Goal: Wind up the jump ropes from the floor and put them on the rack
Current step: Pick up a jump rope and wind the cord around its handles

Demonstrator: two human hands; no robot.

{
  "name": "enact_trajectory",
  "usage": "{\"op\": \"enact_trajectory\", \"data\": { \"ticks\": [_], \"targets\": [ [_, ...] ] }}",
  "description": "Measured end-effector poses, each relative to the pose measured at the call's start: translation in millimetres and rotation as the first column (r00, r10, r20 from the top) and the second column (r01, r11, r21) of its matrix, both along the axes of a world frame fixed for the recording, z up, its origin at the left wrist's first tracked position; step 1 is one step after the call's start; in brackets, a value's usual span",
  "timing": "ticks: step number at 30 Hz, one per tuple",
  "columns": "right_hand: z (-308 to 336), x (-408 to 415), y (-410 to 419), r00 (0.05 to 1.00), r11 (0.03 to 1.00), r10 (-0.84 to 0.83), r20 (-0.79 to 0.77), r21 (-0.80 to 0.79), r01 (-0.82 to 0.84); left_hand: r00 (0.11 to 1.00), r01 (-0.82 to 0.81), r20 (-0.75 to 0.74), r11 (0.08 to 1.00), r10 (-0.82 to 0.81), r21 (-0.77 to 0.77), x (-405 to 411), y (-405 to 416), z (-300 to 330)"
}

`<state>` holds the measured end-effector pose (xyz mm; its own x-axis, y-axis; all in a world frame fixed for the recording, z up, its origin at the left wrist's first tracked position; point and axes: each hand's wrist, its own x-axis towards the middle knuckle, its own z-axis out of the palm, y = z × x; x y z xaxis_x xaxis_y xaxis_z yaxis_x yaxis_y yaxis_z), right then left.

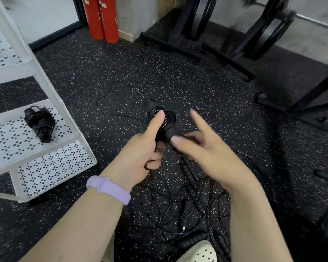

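My left hand [142, 150] grips the black handles of a jump rope [164, 122], thumb pressed on the cord coiled round them. My right hand [201, 148] is beside the handles with its index finger raised; whether the other fingers pinch the thin cord I cannot tell. A loose length of this cord [112, 103] loops over the floor beyond the bundle. Below my hands lies a tangle of more jump ropes [186, 205] with ribbed black handles. One wound rope bundle [40, 123] lies on the white perforated rack [51, 167] at the left.
Two red cylinders [102, 17] stand against the far wall. Black weight-plate stands [225, 40] fill the back right. A pale perforated shoe [201, 252] shows at the bottom edge. The floor is black speckled rubber.
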<state>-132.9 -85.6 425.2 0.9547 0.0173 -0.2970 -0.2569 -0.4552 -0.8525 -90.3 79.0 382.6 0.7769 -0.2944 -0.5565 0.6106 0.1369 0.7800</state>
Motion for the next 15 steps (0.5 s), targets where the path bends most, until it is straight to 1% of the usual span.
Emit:
{"op": "enact_trajectory", "data": {
  "ticks": [1,2,4,6,8,10,12,14,15],
  "targets": [
    [-3.0,-0.1,-5.8,0.995,0.990,-0.094,-0.014,0.102,0.095,0.999,0.037,0.006,0.999,-0.037,-0.032,-1.2,2.0,3.5],
    [-6.0,0.8,-8.5,0.988,0.970,-0.148,-0.047,0.190,0.154,0.997,0.079,0.012,0.995,-0.079,-0.054,-3.0,3.3,6.5],
    [-13.6,1.2,-11.2,0.987,0.944,-0.101,-0.123,0.302,0.134,0.983,0.181,0.032,0.982,-0.179,-0.057,-7.7,3.9,12.4],
    [-18.7,0.0,-11.0,0.981,0.917,-0.038,-0.189,0.383,0.109,0.963,0.263,0.057,0.965,-0.261,-0.018,-10.9,4.0,16.8],
    [-21.5,-2.5,-8.8,0.974,0.897,-0.002,-0.225,0.431,0.101,0.945,0.318,0.072,0.948,-0.319,0.024,-12.1,4.2,18.5],
    [-25.0,-2.8,-6.4,0.962,0.860,0.021,-0.272,0.495,0.121,0.928,0.364,0.080,0.931,-0.365,0.022,-12.6,3.6,19.5],
    [-28.6,-1.8,-5.9,0.948,0.781,0.060,-0.314,0.606,0.151,0.911,0.403,0.100,0.915,-0.399,-0.015,-13.4,2.2,19.1],
    [-31.0,-0.4,-7.2,0.954,0.683,0.091,-0.286,0.715,0.149,0.909,0.411,0.101,0.910,-0.405,-0.047,-13.0,-0.3,18.5],
    [-33.3,-0.1,-7.7,0.959,0.651,0.099,-0.266,0.746,0.140,0.913,0.404,0.087,0.913,-0.399,-0.053,-12.2,-1.7,18.5]
  ]
}}
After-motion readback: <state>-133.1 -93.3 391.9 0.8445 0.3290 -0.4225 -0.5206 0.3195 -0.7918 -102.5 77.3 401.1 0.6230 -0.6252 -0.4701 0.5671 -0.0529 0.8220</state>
